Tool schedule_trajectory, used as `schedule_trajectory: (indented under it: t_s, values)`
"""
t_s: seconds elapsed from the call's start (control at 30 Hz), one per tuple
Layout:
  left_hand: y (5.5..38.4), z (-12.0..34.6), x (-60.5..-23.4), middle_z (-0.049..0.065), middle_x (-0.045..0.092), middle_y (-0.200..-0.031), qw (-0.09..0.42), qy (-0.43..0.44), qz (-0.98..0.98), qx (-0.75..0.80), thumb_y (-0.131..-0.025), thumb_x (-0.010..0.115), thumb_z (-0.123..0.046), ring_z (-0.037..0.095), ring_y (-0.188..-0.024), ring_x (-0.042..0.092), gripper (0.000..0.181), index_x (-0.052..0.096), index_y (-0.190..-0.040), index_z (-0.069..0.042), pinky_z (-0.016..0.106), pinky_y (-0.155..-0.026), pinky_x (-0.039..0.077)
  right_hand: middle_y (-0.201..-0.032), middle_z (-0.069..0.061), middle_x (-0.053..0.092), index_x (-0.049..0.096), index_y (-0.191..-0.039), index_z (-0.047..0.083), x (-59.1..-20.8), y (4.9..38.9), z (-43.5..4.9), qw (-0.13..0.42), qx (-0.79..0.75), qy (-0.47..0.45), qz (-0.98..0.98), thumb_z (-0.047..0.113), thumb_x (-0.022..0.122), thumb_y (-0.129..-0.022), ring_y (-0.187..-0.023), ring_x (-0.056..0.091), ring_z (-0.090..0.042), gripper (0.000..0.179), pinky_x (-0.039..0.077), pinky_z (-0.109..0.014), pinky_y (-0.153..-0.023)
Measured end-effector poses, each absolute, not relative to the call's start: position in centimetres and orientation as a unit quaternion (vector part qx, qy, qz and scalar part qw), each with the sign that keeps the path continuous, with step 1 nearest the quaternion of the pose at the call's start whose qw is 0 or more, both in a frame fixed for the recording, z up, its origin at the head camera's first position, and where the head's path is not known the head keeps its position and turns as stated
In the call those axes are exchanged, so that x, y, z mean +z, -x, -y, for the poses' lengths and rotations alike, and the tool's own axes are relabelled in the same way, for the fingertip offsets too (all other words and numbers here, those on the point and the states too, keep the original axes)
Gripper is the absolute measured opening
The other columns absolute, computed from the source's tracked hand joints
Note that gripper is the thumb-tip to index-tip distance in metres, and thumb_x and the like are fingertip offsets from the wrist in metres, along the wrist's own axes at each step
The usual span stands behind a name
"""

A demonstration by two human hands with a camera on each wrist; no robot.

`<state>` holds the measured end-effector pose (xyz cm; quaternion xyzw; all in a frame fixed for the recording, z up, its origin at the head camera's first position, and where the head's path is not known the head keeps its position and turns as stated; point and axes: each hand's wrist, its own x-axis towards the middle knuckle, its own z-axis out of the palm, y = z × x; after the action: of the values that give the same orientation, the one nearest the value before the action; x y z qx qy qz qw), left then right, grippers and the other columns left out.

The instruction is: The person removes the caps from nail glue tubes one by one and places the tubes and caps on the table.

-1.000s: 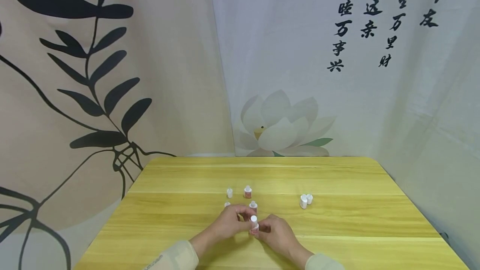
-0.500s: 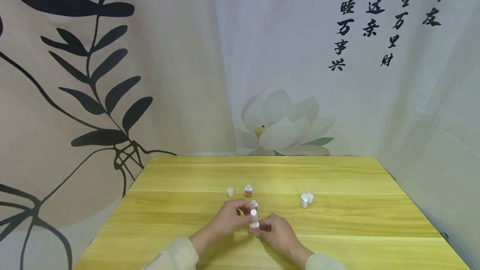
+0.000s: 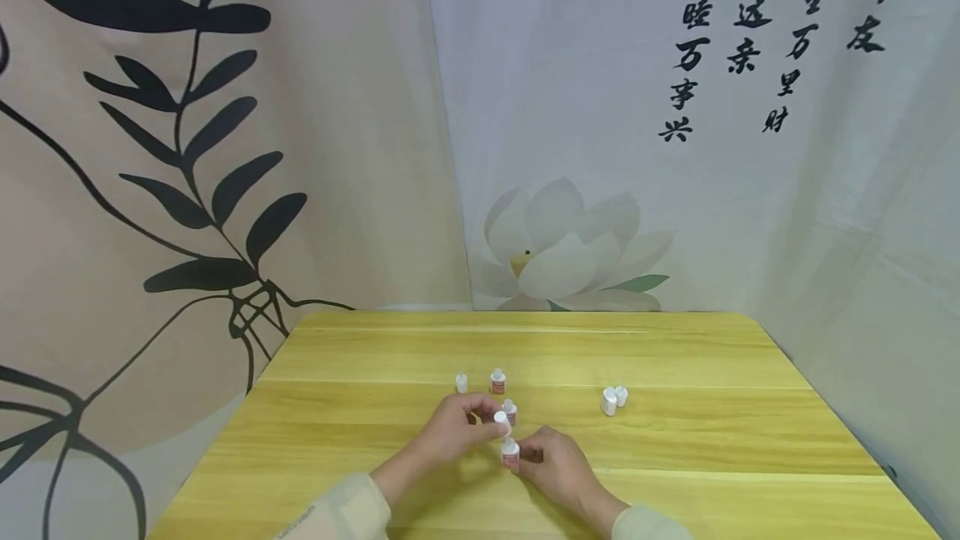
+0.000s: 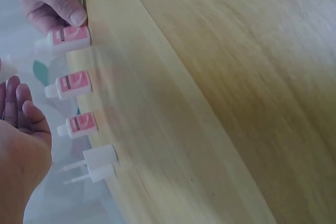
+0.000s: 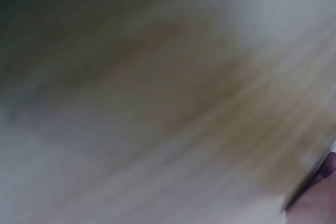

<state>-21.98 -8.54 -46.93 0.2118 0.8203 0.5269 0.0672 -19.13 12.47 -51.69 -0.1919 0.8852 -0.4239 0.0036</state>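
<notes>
In the head view my left hand (image 3: 453, 425) pinches a small white cap (image 3: 502, 421), tilted and raised above a small white bottle (image 3: 510, 455) with a red label. My right hand (image 3: 556, 468) grips that bottle upright, low on its side. Two more red-labelled bottles stand behind it, a middle bottle (image 3: 510, 412) and a far bottle (image 3: 498, 382). In the left wrist view, the held bottle (image 4: 70, 39) is between the right hand's thumb and fingers, while the left hand (image 4: 23, 150) shows at the left edge. The right wrist view is blurred, with part of the right hand (image 5: 315, 203) in its corner.
A white cap piece (image 3: 461, 382) stands beyond the left hand. Two white pieces, a larger one (image 3: 609, 401) and a smaller one (image 3: 621, 396), stand together at the right on the wooden table (image 3: 712, 440). A patterned curtain (image 3: 375, 148) hangs behind.
My left hand has lifted the cap up and slightly left off the bottle, tilting it. My right hand keeps its grip on the bottle in about the same spot.
</notes>
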Motion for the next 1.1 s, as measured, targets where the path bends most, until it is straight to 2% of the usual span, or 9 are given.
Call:
schedule_trajectory:
  t_s: [0.2, 0.4, 0.7, 0.9, 1.1]
  values:
    - [22.1, 9.1, -47.0, -0.005, 0.067, -0.088, 0.065, -0.212, -0.818, 0.530, -0.088, 0.076, -0.026, 0.015, -0.085, 0.059, 0.012, 0.071, -0.095, -0.017, 0.027, -0.075, 0.045, -0.082, 0.014, 0.057, 0.079, -0.095, 0.022, -51.8, 19.2, -12.5, 0.010, -0.423, 0.188, -0.886, 0.036, 0.077, -0.085, -0.076, 0.051, -0.004, 0.018, 0.043, -0.025, -0.067]
    - [21.8, 9.6, -46.8, -0.003, 0.065, -0.089, 0.081, -0.209, -0.815, 0.534, -0.089, 0.075, -0.027, 0.017, -0.083, 0.056, 0.014, 0.070, -0.096, -0.015, 0.027, -0.068, 0.048, -0.082, 0.014, 0.057, 0.078, -0.093, 0.022, -51.9, 19.2, -12.5, 0.012, -0.421, 0.188, -0.887, 0.036, 0.076, -0.085, -0.075, 0.050, -0.004, 0.016, 0.042, -0.025, -0.066]
    - [21.8, 9.7, -46.9, 0.000, 0.063, -0.085, 0.064, -0.196, -0.820, 0.534, -0.087, 0.075, -0.011, 0.017, -0.078, 0.055, 0.011, 0.068, -0.094, -0.006, 0.023, -0.067, 0.044, -0.081, 0.012, 0.057, 0.078, -0.092, 0.022, -51.8, 19.0, -12.4, 0.006, -0.426, 0.187, -0.885, 0.037, 0.078, -0.084, -0.074, 0.050, -0.003, 0.018, 0.042, -0.025, -0.066]
    - [21.8, 10.0, -47.1, -0.001, 0.062, -0.085, 0.074, -0.194, -0.819, 0.534, -0.085, 0.077, -0.013, 0.015, -0.080, 0.055, 0.014, 0.067, -0.094, -0.009, 0.024, -0.069, 0.046, -0.080, 0.012, 0.057, 0.078, -0.091, 0.021, -51.7, 19.0, -12.4, 0.005, -0.427, 0.188, -0.884, 0.036, 0.078, -0.083, -0.073, 0.049, -0.003, 0.017, 0.041, -0.025, -0.065]
    - [21.6, 10.4, -47.2, 0.002, 0.063, -0.087, 0.084, -0.197, -0.808, 0.549, -0.084, 0.076, -0.010, 0.017, -0.078, 0.057, 0.016, 0.065, -0.095, -0.007, 0.023, -0.062, 0.049, -0.081, 0.012, 0.057, 0.078, -0.092, 0.021, -51.7, 19.0, -12.4, 0.010, -0.430, 0.187, -0.883, 0.034, 0.079, -0.083, -0.074, 0.049, -0.003, 0.015, 0.041, -0.025, -0.065]
